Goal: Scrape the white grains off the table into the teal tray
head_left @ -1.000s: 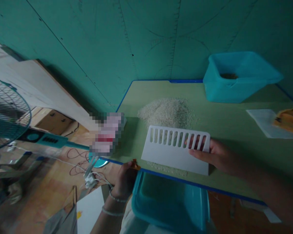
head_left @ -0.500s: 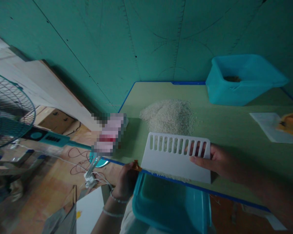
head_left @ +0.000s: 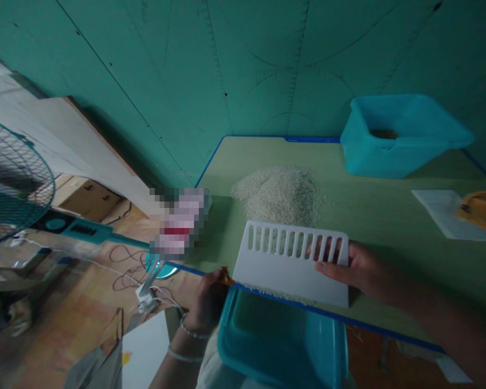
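Note:
My right hand (head_left: 354,266) grips the right end of a white slotted plastic board (head_left: 283,275), thumb on its face and fingers behind the slots. The board leans at the front of the table, with rice grains (head_left: 275,295) along its lower edge. Behind it lies a heap of rice (head_left: 279,192). My left hand (head_left: 210,296) is closed at the table's front edge, left of the board, pinching a small orange-brown scrap (head_left: 225,276) whose kind I cannot make out. Just below the edge sits a teal plastic bin (head_left: 243,354), partly hidden by the table.
The pale green table (head_left: 380,216) has a blue rim. On it, a turquoise bin (head_left: 372,154) with something dark inside stands at the back right, near white paper (head_left: 437,213) and an orange bundle (head_left: 484,210). At the left are a fan (head_left: 16,189), a blurred-out pink object (head_left: 182,221) and floor cables (head_left: 125,267).
The view has shifted very slightly. Both hands and the board stay almost where they were at the table edge.

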{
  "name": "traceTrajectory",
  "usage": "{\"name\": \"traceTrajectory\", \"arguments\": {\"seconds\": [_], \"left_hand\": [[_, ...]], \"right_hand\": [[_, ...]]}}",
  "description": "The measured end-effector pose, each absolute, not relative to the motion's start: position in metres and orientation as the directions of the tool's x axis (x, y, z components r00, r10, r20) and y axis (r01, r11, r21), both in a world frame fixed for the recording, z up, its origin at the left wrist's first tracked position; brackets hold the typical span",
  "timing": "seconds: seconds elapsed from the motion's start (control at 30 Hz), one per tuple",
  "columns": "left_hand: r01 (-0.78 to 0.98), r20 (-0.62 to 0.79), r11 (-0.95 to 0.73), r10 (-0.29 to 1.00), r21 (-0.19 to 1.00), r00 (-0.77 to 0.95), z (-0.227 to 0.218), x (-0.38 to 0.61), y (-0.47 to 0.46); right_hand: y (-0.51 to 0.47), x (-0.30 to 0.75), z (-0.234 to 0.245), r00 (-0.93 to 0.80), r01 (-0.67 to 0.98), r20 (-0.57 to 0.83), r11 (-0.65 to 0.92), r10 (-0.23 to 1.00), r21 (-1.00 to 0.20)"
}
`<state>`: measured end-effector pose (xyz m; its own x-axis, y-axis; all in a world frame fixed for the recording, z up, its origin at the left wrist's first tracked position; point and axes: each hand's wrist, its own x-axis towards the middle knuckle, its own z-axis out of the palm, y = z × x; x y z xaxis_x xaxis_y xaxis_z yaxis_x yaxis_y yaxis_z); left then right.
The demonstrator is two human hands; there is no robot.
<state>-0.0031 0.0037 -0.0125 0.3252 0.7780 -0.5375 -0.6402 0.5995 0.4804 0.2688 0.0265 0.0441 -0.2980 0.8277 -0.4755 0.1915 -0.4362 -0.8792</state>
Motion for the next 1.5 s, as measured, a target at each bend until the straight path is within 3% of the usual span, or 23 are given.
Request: {"name": "traceTrajectory", "arguments": {"seconds": [0.2,0.43,1.0,1.5], "left_hand": [[-0.646,-0.535,0.564,0.800,0.515,0.271,-0.014,-0.002,0.003],[-0.610,-0.614,0.654,0.721,0.448,0.321,-0.004,-0.003,0.003],[-0.675,-0.525,0.530,0.816,0.513,0.242,-0.009,0.000,0.004],[-0.659,-0.580,0.581,0.772,0.478,0.260,-0.011,-0.002,0.003]], "right_hand": [[0.027,0.265,0.047,-0.323,0.196,-0.437,-0.392,0.840,-0.899],[0.027,0.266,0.047,-0.332,0.187,-0.445,-0.404,0.832,-0.896],[0.027,0.269,0.052,-0.250,0.166,-0.477,-0.448,0.843,-0.879],[0.028,0.270,0.054,-0.285,0.183,-0.479,-0.443,0.830,-0.878]]}}
